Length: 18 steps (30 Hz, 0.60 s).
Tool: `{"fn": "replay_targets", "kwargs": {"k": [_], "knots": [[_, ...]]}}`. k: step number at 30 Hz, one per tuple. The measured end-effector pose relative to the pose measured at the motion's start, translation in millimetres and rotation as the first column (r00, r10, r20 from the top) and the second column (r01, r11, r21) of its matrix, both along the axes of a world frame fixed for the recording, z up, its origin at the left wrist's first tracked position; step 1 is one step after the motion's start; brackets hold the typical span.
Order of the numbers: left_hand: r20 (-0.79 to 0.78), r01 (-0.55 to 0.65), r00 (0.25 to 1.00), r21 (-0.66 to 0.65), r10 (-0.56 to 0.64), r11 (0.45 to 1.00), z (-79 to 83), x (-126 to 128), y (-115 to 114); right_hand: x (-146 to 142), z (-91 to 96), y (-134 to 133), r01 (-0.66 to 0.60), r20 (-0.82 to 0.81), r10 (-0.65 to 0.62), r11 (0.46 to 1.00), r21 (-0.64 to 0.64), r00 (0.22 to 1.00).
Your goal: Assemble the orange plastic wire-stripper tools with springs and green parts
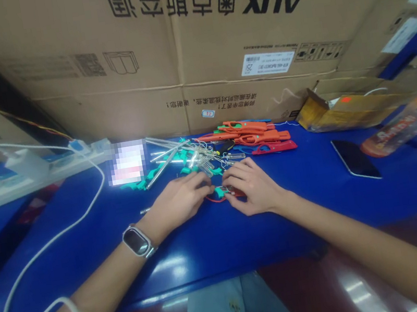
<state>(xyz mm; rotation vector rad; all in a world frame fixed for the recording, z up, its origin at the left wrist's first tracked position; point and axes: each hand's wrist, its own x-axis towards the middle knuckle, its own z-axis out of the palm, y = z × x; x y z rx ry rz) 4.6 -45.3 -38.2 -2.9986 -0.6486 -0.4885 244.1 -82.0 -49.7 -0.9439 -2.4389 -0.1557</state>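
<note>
Both my hands meet over the near middle of the blue table. Under the curved fingers of my right hand (251, 187) lies a red lighter casing with a green trigger piece (220, 191) at its left end; the hand covers most of the casing. My left hand (181, 198) is closed, its fingertips pinched together beside the green piece, and what they grip is hidden. A pile of metal tubes (163, 168), green trigger pieces and thin wires lies just beyond my hands. Several orange and red lighter casings (264, 136) are heaped behind my right hand.
A large cardboard box (176, 50) stands along the back. At the left are a white power strip (37, 172) and a white cable (52, 231) that loops over my left forearm. A black phone (355, 159), an orange-labelled bottle (405, 125) and an open carton (338, 111) are at the right.
</note>
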Motion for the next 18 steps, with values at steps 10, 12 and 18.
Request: {"fn": "replay_targets", "kwargs": {"k": [10, 12, 18], "knots": [[0.07, 0.018, 0.998, -0.117, -0.009, 0.993, -2.7, 0, -1, 0, 0.3, 0, -0.009, -0.011, 0.008, 0.991, -0.134, 1.0], [0.102, 0.032, 0.995, -0.161, -0.015, 0.986, -5.1, -2, 5, -2, -0.4, 2, 0.023, -0.035, -0.03, 0.983, -0.183, 0.999], [0.146, -0.009, 0.989, -0.168, 0.034, 0.986, -10.1, -5, 15, -12, -2.0, 8, 0.125, -0.047, -0.142, 0.957, -0.261, 0.989]]}}
